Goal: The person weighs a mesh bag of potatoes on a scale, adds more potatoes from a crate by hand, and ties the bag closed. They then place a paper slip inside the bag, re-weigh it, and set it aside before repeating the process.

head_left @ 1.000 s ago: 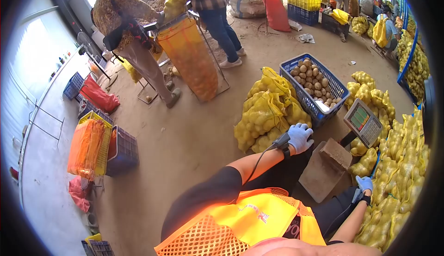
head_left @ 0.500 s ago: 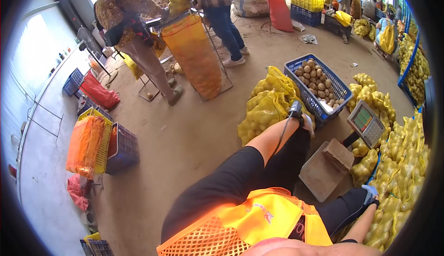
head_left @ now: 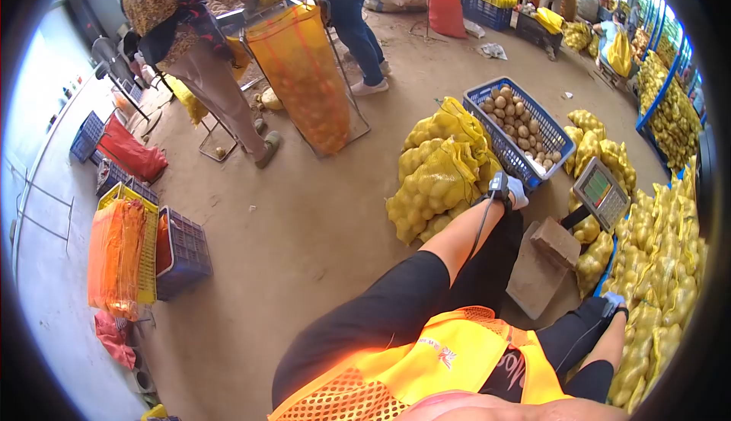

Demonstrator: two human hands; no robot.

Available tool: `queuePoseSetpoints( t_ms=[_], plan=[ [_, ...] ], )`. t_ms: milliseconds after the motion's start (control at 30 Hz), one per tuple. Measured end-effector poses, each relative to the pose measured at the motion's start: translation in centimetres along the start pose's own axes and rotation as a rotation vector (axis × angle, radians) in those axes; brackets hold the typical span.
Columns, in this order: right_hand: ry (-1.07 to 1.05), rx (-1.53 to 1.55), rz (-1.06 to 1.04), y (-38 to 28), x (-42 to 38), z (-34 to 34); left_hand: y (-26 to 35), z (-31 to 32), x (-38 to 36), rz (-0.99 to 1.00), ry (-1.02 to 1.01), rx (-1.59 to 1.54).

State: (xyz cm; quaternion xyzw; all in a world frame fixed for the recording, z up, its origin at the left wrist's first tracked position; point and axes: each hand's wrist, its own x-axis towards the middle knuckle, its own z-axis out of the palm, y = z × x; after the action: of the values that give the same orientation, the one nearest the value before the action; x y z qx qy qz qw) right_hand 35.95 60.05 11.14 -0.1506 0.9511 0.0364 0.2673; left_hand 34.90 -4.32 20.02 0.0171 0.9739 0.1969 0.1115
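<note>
here, the left hand is by the left knee, near the blue basket of brown potatoes and yellow bags. the right hand is near the big bag pile. i can't tell if the 2 hands are open or closed.

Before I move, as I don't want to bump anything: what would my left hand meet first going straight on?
Probably the blue crate of potatoes, just beyond your left hand; depth is unclear, so it might pass above.
</note>
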Motion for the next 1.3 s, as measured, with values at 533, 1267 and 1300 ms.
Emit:
queuePoseSetpoints(
  t_ms=[533,1267,1300],
  plan=[
    [0.204,0.292,0.826,-18.8,-11.0,-11.9,-14.2,5.1,7.4,0.259,-0.186,0.208],
    [0.242,0.196,-0.016,-0.3,4.4,6.1,-9.0,0.7,-1.5,-0.274,0.033,0.017],
    [0.239,0.206,-0.024,-0.5,4.6,6.6,-7.7,0.5,-1.8,-0.282,0.030,0.028]
  ],
)
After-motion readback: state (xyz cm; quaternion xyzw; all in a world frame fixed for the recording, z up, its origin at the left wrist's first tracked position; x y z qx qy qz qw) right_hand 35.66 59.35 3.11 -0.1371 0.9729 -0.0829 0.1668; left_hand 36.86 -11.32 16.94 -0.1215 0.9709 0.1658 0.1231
